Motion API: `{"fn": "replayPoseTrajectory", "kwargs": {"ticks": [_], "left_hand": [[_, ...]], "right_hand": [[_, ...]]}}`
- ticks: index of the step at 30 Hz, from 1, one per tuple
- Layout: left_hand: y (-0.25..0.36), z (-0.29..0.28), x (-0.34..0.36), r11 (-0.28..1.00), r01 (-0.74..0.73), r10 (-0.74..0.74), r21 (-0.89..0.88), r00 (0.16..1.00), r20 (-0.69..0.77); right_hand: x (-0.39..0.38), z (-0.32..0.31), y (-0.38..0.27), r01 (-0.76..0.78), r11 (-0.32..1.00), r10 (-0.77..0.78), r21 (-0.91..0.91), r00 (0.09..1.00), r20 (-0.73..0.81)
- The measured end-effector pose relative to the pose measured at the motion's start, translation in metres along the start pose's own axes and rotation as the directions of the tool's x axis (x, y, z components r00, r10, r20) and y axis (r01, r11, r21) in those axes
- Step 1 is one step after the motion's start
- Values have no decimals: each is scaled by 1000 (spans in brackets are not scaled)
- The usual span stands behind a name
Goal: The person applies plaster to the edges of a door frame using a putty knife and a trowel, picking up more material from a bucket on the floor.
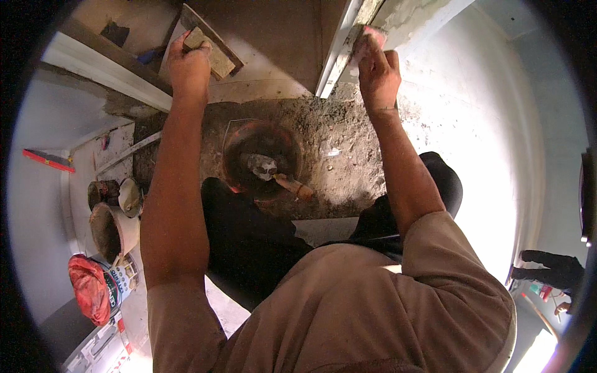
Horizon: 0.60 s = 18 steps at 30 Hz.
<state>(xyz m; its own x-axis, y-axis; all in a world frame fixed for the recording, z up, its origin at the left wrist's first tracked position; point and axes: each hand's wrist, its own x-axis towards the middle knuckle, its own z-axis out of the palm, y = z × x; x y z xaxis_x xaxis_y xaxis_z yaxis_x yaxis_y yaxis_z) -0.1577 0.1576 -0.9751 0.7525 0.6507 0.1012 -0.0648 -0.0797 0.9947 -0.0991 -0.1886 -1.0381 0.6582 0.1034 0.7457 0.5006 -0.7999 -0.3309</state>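
My left hand (189,67) grips the block handle of a wooden plastering float (224,57), held up at the far left of the opening. At the far right, my right hand (379,79) is closed on a pinkish, sponge-like piece (375,32). That piece meets the rough plastered edge (398,31) beside a pale frame strip (336,59). Below and between my arms stands a round, mortar-stained bucket (300,152). In it rests a trowel (295,186), its wooden handle leaning over the near rim and its blade smeared grey.
Rough, dirty floor (342,165) surrounds the bucket. Along the left lie a pale bucket on its side (129,229), a smaller tin (101,194), a red plastic bag (90,289) and a red level (50,160). Another person (550,270) is at the far right.
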Motion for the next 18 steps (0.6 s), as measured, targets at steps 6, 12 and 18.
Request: {"fn": "replayPoseTrajectory", "kwargs": {"ticks": [6, 12, 18], "left_hand": [[0, 5, 4, 999, -36, 35, 11, 999, 14], [-5, 8, 3, 999, -39, 39, -11, 999, 37], [-17, 2, 10, 973, -205, 203, 109, 979, 28]], "right_hand": [[-48, 21, 28, -121, 983, 141, -141, 981, 136], [-30, 18, 14, -184, 982, 186, -30, 971, 152], [-26, 18, -4, -72, 997, 71, 33, 997, 25]]}}
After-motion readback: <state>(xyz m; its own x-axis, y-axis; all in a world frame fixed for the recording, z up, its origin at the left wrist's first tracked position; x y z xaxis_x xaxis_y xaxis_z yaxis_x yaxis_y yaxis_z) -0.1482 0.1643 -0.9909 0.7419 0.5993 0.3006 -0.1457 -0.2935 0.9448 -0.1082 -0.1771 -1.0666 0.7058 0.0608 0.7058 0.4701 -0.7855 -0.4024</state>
